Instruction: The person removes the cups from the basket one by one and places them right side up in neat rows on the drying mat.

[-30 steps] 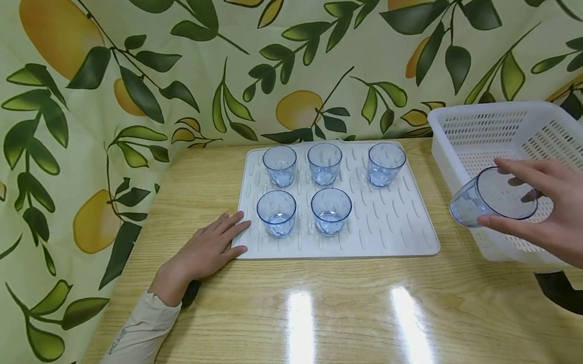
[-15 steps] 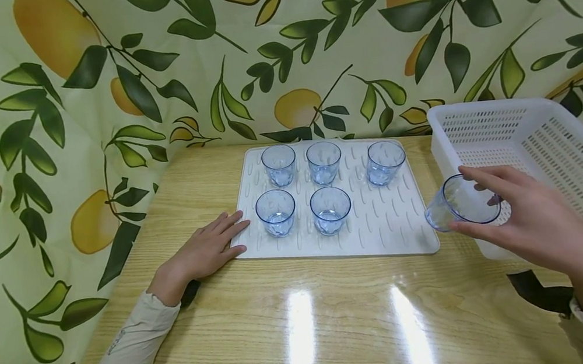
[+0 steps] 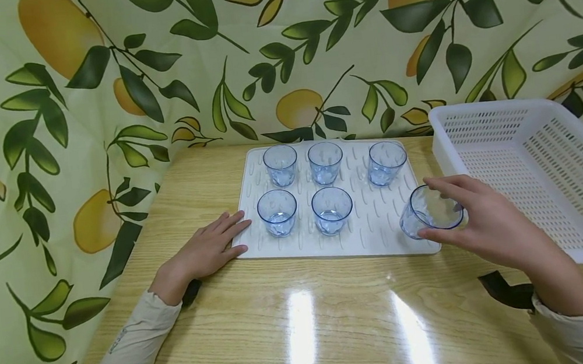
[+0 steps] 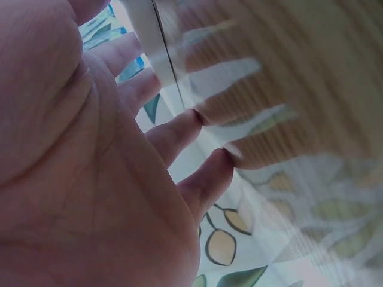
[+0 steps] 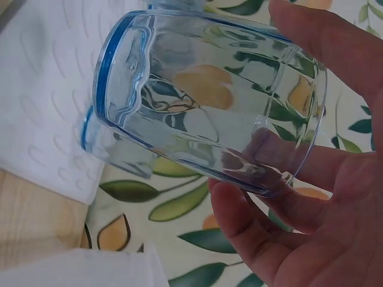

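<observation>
A clear bluish drinking glass (image 3: 433, 210) tilts in my right hand (image 3: 493, 224), gripped near the rim between thumb and fingers, over the right front corner of the white drying mat (image 3: 375, 229). The right wrist view shows the same glass (image 5: 209, 101) up close. My left hand (image 3: 205, 246) rests flat with its fingertips on the mat's left edge; the left wrist view shows its fingers (image 4: 203, 182) extended. Several matching glasses stand upright on the mat: a back row with a glass (image 3: 387, 164) at its right end, and two in front, one a glass (image 3: 332, 210) near the middle.
A white perforated plastic basket (image 3: 449, 149) stands to the right of the mat, behind my right forearm. The mat lies on a wooden table (image 3: 232, 328). A fruit-patterned cloth (image 3: 278, 42) hangs behind and at the left.
My right hand has carried the tilted glass leftward, from beside the basket to above the mat's right front corner. My left hand and the standing glasses have stayed put.
</observation>
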`<state>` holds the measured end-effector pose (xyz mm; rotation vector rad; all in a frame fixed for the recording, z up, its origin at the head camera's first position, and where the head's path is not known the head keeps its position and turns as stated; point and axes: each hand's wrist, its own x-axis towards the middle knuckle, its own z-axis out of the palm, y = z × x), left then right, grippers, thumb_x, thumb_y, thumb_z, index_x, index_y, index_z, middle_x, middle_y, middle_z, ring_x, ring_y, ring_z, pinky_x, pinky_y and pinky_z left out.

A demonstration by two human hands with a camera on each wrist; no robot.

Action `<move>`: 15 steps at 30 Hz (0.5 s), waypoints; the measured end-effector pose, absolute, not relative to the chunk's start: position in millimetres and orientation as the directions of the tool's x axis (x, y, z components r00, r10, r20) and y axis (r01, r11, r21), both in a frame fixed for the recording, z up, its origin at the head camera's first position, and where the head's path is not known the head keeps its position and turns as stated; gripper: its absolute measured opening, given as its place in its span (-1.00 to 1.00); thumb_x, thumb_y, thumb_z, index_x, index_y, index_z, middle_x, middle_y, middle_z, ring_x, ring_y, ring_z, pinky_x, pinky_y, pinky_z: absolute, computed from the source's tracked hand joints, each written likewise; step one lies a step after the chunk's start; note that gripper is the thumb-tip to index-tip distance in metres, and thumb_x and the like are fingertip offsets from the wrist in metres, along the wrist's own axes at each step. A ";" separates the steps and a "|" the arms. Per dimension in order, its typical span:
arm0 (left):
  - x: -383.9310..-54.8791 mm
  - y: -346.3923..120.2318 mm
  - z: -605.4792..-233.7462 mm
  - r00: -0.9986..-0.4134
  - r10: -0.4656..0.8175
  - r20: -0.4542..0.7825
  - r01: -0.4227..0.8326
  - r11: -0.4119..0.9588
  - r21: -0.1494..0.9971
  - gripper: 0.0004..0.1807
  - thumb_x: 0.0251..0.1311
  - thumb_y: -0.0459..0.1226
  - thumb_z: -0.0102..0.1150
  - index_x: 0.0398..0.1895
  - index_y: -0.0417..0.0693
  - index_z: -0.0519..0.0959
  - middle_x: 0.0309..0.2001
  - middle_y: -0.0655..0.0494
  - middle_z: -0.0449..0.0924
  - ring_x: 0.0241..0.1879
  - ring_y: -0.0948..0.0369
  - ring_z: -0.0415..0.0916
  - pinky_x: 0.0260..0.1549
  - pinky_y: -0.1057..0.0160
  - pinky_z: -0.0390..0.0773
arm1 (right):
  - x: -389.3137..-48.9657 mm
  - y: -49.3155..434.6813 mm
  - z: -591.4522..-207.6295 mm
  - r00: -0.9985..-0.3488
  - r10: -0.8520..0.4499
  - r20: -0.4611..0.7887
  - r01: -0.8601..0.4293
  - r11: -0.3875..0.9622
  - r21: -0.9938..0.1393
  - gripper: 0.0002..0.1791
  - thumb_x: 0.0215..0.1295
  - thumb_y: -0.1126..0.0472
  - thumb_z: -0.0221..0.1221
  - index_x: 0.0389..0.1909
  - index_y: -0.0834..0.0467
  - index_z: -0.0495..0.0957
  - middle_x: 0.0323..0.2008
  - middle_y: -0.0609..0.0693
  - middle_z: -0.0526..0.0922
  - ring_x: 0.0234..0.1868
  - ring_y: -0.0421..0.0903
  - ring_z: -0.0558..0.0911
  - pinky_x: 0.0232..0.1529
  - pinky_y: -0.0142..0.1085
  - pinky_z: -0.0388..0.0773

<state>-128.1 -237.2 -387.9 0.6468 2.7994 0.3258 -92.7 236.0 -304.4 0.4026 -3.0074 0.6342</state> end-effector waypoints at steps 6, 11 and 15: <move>-128.5 -238.2 -389.1 -0.872 0.451 -0.192 0.393 0.878 0.274 -0.33 0.47 0.05 -0.04 0.56 0.11 0.14 0.60 0.01 0.00 0.58 -0.18 -0.11 0.39 -0.39 0.06 | -98.3 227.6 -307.5 -0.957 -0.277 0.085 -0.287 0.870 -0.400 0.02 -0.01 -0.21 0.48 0.44 0.14 0.33 0.31 0.33 0.38 0.11 0.30 0.52 -0.09 0.26 0.54; -128.5 -237.9 -388.8 -0.873 0.447 -0.193 0.389 0.879 0.276 -0.33 0.46 0.06 -0.04 0.56 0.12 0.15 0.60 0.01 0.00 0.58 -0.17 -0.12 0.39 -0.39 0.06 | -103.7 221.2 -311.8 -0.954 -0.296 0.054 -0.290 0.858 -0.423 -0.01 0.01 -0.18 0.48 0.42 0.17 0.34 0.31 0.32 0.37 0.14 0.28 0.51 -0.05 0.22 0.54; -128.9 -236.8 -388.2 -0.872 0.449 -0.196 0.390 0.878 0.277 -0.32 0.46 0.06 -0.04 0.57 0.12 0.14 0.60 0.01 -0.01 0.58 -0.17 -0.12 0.40 -0.38 0.07 | -107.9 217.3 -316.9 -0.953 -0.302 0.015 -0.278 0.856 -0.437 -0.02 0.03 -0.12 0.48 0.44 0.19 0.32 0.32 0.33 0.34 0.16 0.29 0.50 -0.01 0.21 0.54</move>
